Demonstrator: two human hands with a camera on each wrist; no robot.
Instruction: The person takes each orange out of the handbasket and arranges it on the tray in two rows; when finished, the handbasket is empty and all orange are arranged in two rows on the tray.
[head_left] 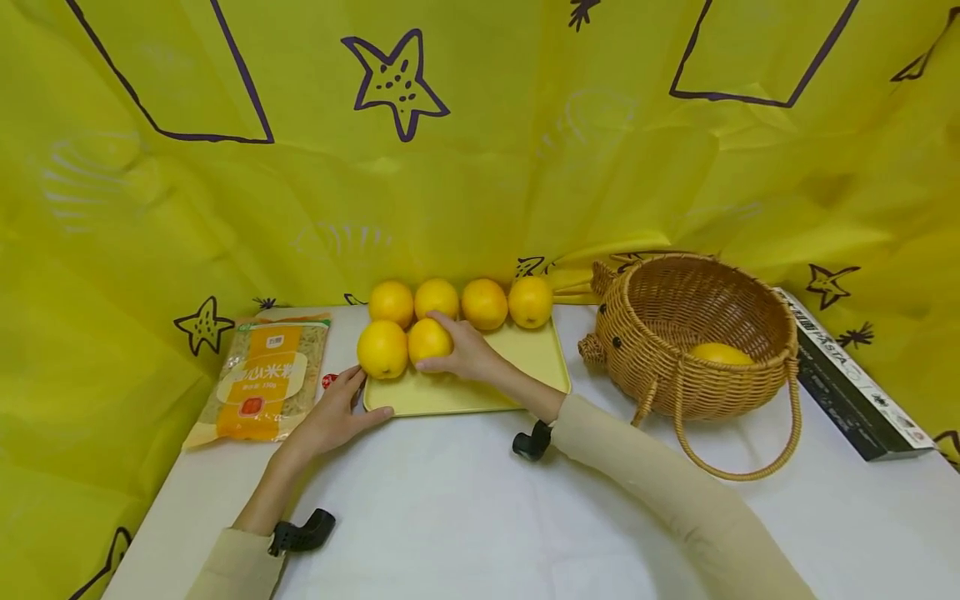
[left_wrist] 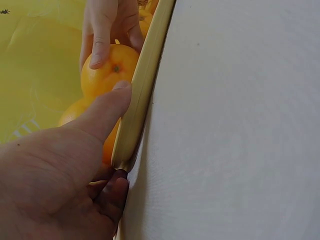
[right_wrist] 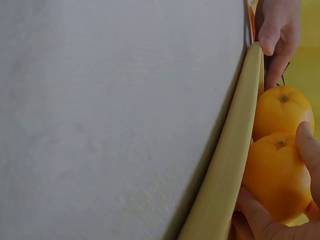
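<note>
My right hand [head_left: 471,354] grips an orange [head_left: 427,344] in the front row on the pale yellow tray [head_left: 536,360]. In the right wrist view its thumb and fingers are around that orange [right_wrist: 276,175]. Another orange [head_left: 382,350] sits just left of it, touching or nearly so. Behind them, several oranges [head_left: 483,304] stand in a row along the tray's back. At the tray's front left corner is my left hand [head_left: 337,414]. The left wrist view shows its thumb by the rim [left_wrist: 142,85] and its fingers curled at the corner.
A wicker pig basket [head_left: 652,367] stands right of the tray, its handle hanging forward, with one yellow-orange fruit [head_left: 720,354] inside. Beyond it lies a long pasta box [head_left: 855,383]. On the left is a bag of rice noodles [head_left: 262,379]. A yellow patterned cloth [head_left: 480,167] hangs behind.
</note>
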